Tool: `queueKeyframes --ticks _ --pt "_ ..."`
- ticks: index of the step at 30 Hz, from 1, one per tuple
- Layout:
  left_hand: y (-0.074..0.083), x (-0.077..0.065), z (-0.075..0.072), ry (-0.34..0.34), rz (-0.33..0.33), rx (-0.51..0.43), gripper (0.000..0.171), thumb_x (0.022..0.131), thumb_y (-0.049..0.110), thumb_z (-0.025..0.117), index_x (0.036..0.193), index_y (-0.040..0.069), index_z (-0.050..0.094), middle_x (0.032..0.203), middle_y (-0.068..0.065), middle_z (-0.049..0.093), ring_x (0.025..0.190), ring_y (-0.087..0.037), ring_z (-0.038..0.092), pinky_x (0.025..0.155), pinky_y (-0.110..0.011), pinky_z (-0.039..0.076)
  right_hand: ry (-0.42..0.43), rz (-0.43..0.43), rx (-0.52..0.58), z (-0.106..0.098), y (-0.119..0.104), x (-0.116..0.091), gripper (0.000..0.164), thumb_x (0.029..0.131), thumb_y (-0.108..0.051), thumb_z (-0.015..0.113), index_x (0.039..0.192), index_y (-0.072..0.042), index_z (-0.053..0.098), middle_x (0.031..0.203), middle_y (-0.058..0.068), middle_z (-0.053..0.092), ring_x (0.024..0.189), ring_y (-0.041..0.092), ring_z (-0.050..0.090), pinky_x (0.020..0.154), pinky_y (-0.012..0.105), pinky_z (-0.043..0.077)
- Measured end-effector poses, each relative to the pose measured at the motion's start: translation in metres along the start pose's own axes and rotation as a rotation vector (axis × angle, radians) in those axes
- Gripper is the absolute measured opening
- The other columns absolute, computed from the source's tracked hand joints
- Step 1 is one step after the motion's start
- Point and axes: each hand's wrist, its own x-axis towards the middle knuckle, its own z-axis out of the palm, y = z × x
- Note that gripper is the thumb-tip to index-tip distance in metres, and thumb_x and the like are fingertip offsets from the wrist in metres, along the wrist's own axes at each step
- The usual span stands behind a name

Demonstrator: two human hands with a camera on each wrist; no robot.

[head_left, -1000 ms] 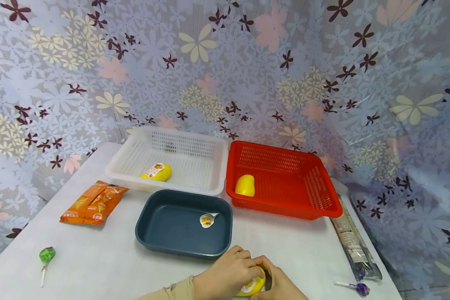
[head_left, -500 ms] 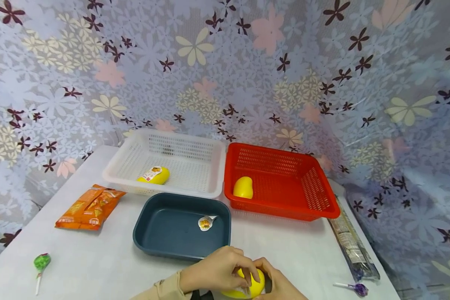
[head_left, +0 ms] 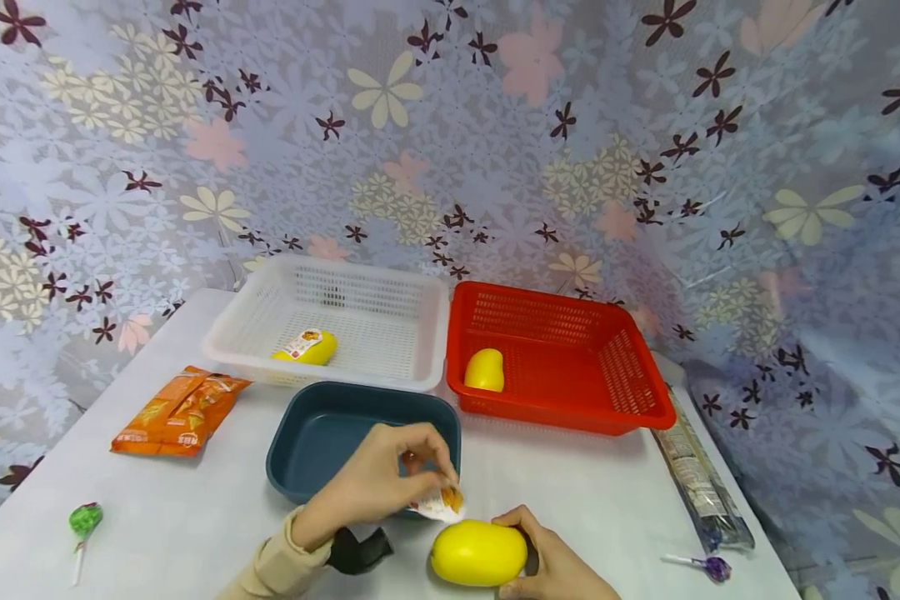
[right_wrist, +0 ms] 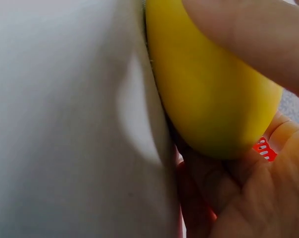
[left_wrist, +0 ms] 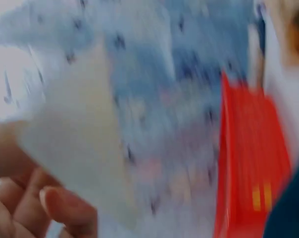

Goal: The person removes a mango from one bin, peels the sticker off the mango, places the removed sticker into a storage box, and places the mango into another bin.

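My right hand [head_left: 551, 560] grips one end of a plain yellow mango [head_left: 476, 552] near the table's front. The right wrist view shows the thumb across the mango's smooth skin [right_wrist: 214, 94], its side against the white surface. Up and to the left, my left hand [head_left: 382, 471] pinches a white label sticker [head_left: 441, 504] with a food picture between thumb and fingers. Its pale back [left_wrist: 85, 139] fills much of the blurred left wrist view. This hand overlaps the right end of a dark blue tray [head_left: 322, 433], hiding the spot where a similar label lay.
Behind stand a white basket [head_left: 345, 382] and a red basket [head_left: 562, 417], each with a yellow mango inside; the white basket's mango bears a label. An orange snack packet [head_left: 183, 412] and green lollipop [head_left: 86, 519] lie left. A long packet [head_left: 697, 475] and purple lollipop [head_left: 716, 569] lie right.
My left hand has peeled the label off the mango and moved up and left with it, over the tray's edge. The right hand still holds the mango, now bare.
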Motion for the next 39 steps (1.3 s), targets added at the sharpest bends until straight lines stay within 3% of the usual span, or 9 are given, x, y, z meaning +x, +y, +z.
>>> queueKeyframes --ticks 4,7,15,18,21,24,27,35,39 --pt "-0.018 0.004 -0.022 0.126 -0.265 0.080 0.015 0.085 0.007 0.072 0.096 0.015 0.066 0.090 -0.001 0.072 0.059 -0.006 0.054 0.055 -0.019 0.047 -0.014 0.036 0.029 -0.002 0.001 -0.003 0.059 0.081 -0.033 0.078 0.127 -0.017 0.044 0.123 0.003 0.056 0.108 0.017 0.051 0.099 0.031 0.039" --pt "-0.028 0.005 -0.034 0.163 -0.384 0.056 0.017 0.089 0.009 0.068 0.105 0.011 0.064 0.102 -0.007 0.071 0.057 -0.013 0.061 0.056 -0.024 0.051 -0.018 0.025 0.040 -0.002 0.003 -0.003 0.059 0.082 -0.034 0.077 0.127 -0.016 0.044 0.123 0.004 0.055 0.108 0.015 0.051 0.096 0.021 0.040" --pt "-0.046 0.004 -0.044 0.165 -0.434 -0.002 0.024 0.094 0.015 0.062 0.115 0.003 0.061 0.109 -0.015 0.068 0.073 -0.019 0.068 0.068 -0.027 0.055 -0.055 -0.026 0.154 0.005 0.006 -0.002 0.060 0.084 -0.024 0.076 0.130 -0.011 0.040 0.124 0.010 0.052 0.107 0.014 0.052 0.091 0.017 0.043" --pt "-0.051 0.002 -0.045 0.122 -0.465 0.052 0.032 0.095 0.016 0.061 0.124 0.003 0.056 0.120 -0.017 0.064 0.078 -0.017 0.068 0.072 -0.031 0.056 -0.059 -0.021 0.159 0.006 0.005 -0.001 0.059 0.084 -0.023 0.075 0.130 -0.010 0.040 0.123 0.010 0.053 0.106 0.014 0.053 0.090 0.017 0.043" --pt "-0.054 0.002 -0.045 0.054 -0.497 0.120 0.049 0.096 0.022 0.060 0.139 0.006 0.045 0.137 -0.016 0.056 0.093 -0.021 0.069 0.087 -0.042 0.053 -0.051 -0.007 0.129 0.004 0.003 -0.001 0.060 0.084 -0.028 0.076 0.130 -0.011 0.041 0.122 0.009 0.053 0.105 0.014 0.052 0.090 0.017 0.043" --pt "-0.057 0.002 -0.045 -0.012 -0.512 0.180 0.062 0.096 0.027 0.059 0.147 0.005 0.034 0.147 -0.017 0.047 0.120 -0.031 0.059 0.104 -0.052 0.042 -0.047 0.009 0.094 0.001 0.001 -0.001 0.061 0.084 -0.035 0.075 0.130 -0.014 0.041 0.122 0.007 0.054 0.106 0.015 0.052 0.091 0.017 0.042" --pt "-0.060 0.002 -0.044 -0.049 -0.521 0.217 0.063 0.096 0.026 0.060 0.146 -0.001 0.035 0.147 -0.020 0.046 0.133 -0.037 0.045 0.109 -0.056 0.036 -0.045 0.016 0.073 -0.002 -0.001 -0.001 0.062 0.084 -0.040 0.074 0.130 -0.015 0.041 0.123 0.005 0.054 0.108 0.015 0.051 0.093 0.017 0.041" --pt "-0.072 0.003 -0.043 -0.141 -0.609 0.183 0.059 0.097 0.028 0.057 0.140 -0.007 0.040 0.128 -0.022 0.059 0.098 -0.024 0.067 0.095 -0.046 0.050 -0.032 0.024 0.067 -0.002 0.000 -0.001 0.061 0.084 -0.038 0.074 0.130 -0.015 0.041 0.124 0.005 0.054 0.108 0.015 0.051 0.093 0.015 0.040" --pt "-0.075 0.001 -0.041 -0.189 -0.616 0.144 0.063 0.099 0.032 0.053 0.142 -0.009 0.034 0.136 -0.028 0.051 0.106 -0.030 0.064 0.099 -0.049 0.047 -0.038 0.045 0.081 -0.001 -0.003 0.000 0.062 0.084 -0.040 0.074 0.130 -0.014 0.041 0.123 0.006 0.054 0.109 0.020 0.050 0.097 0.025 0.041"
